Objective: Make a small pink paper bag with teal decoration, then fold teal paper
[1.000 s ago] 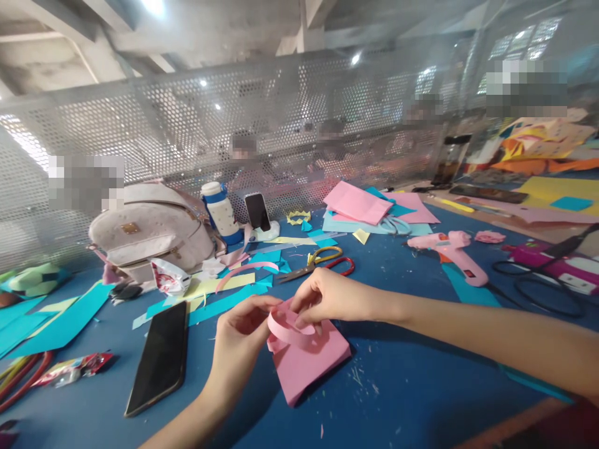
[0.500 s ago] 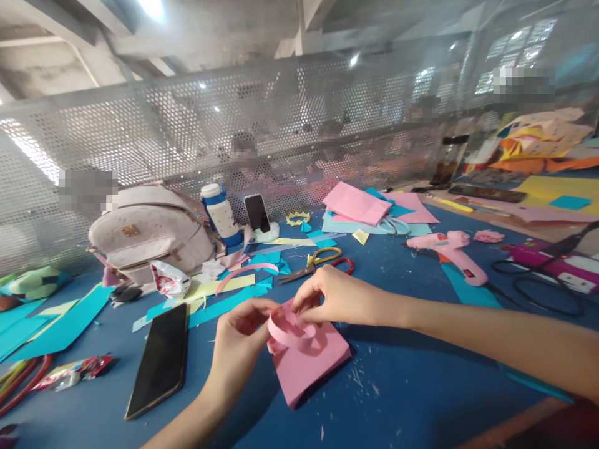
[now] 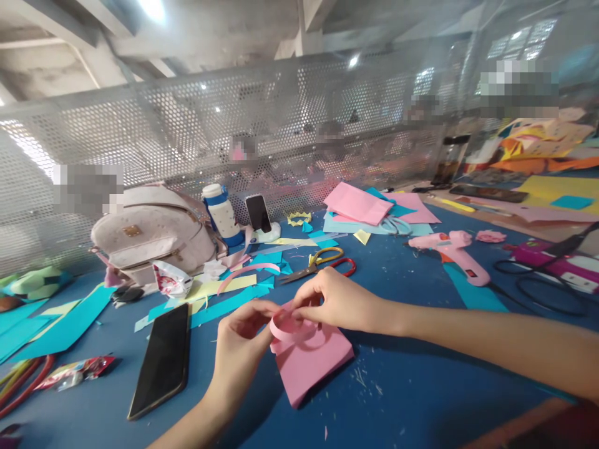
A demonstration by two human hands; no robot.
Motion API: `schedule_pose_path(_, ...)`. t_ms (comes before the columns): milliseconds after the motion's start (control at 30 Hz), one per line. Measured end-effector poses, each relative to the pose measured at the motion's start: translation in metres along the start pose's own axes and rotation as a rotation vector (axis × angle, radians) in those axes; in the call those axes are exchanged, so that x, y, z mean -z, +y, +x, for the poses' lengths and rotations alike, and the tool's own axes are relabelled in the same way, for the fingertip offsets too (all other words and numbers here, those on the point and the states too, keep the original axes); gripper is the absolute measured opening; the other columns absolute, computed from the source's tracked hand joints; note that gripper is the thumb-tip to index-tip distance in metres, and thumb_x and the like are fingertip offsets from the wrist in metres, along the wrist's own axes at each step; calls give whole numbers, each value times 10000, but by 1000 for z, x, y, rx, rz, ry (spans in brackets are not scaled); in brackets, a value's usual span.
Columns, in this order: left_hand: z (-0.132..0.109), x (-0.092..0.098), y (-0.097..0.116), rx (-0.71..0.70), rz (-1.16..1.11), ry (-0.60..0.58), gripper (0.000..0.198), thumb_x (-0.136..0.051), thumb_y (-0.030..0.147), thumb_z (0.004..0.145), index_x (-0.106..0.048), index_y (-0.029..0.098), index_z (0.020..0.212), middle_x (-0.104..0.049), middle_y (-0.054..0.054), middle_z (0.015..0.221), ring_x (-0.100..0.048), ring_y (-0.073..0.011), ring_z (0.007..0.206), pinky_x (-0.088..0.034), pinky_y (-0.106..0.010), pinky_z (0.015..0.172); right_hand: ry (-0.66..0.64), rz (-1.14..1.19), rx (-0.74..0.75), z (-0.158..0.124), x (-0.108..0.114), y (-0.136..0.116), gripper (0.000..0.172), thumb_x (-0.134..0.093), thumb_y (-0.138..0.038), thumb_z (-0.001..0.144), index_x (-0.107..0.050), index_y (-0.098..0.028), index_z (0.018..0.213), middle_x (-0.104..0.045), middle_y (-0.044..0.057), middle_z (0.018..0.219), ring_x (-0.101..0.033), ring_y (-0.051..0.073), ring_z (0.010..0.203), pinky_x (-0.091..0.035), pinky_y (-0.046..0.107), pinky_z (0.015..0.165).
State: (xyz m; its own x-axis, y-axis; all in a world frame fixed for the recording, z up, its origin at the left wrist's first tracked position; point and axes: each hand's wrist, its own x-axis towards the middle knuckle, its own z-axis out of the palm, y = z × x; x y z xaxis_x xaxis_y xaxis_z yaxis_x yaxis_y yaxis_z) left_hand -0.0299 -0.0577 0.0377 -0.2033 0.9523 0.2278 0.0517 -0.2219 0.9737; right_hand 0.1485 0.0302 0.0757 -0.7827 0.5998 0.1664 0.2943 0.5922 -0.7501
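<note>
A small pink paper bag (image 3: 314, 366) lies on its side on the blue table, with a curled pink paper strip (image 3: 283, 337) looped at its upper edge. My left hand (image 3: 243, 333) pinches the bag's upper left corner between thumb and fingers. Over the upper edge, my right hand (image 3: 334, 302) is closed, its fingertips pressed on the strip where it meets the bag. Those fingertips partly cover the joint. Just beyond my right hand lie scissors (image 3: 306, 272) with yellow and red handles, blades pointing left.
A black phone (image 3: 161, 362) lies to the left. A pink glue gun (image 3: 452, 249) rests at the right, its cord trailing. Behind stand a pale backpack (image 3: 150, 234), a bottle (image 3: 223, 215) and a propped phone (image 3: 258, 213), before a perforated metal screen (image 3: 187, 137). Paper scraps surround them.
My right fingertips have shifted slightly left along the strip and the loop has narrowed a little. My left hand keeps its hold, and the bag stays in nearly the same place.
</note>
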Motion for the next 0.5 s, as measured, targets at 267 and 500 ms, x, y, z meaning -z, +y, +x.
schedule_pose_path(267, 4, 10, 0, -134, 109, -131, 201, -499, 286, 943, -649, 237, 1068, -654, -60, 1118, -612, -201, 1039, -494, -314, 883, 70, -239, 38, 0, 6, -4, 185, -621, -162, 783, -786, -208, 855, -758, 22, 785, -664, 149, 684, -417, 239, 590)
schedule_pose_path(500, 1, 6, 10, -393, 480, -327, 291, -771, 239, 744, -675, 274, 1016, -604, -49, 1130, -582, -219, 1070, -470, -311, 899, 62, -278, 73, -2, 2, -2, 191, -624, -170, 784, -784, -214, 876, -763, 22, 786, -686, 163, 704, -419, 245, 586)
